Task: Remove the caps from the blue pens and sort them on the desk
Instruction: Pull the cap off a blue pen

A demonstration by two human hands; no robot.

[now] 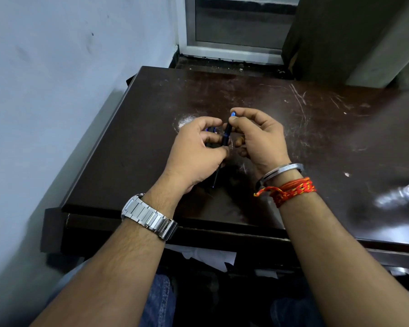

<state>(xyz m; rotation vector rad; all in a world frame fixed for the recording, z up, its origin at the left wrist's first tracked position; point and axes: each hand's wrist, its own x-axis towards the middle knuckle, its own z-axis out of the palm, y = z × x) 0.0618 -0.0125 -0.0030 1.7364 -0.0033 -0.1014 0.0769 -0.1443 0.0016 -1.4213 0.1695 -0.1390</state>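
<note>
Both hands meet above the middle of the dark brown desk (pixel 281 119). My left hand (pixel 194 152) grips the lower barrel of a dark blue pen (pixel 226 135); the pen's thin tip pokes out below the palm. My right hand (pixel 260 138) pinches the pen's upper end, where a shiny blue cap (pixel 233 113) shows above the thumb. More blue pen parts (pixel 210 129) peek out behind my left fingers, mostly hidden, so I cannot tell whether they lie on the desk or sit in the hand.
A blue-grey wall (pixel 57 90) runs along the desk's left edge. A window frame (pixel 234 46) and a dark panel (pixel 340 36) stand behind the desk. Crumpled shiny plastic (pixel 401 192) lies at the right edge. White papers (pixel 206 256) sit under the desk's front.
</note>
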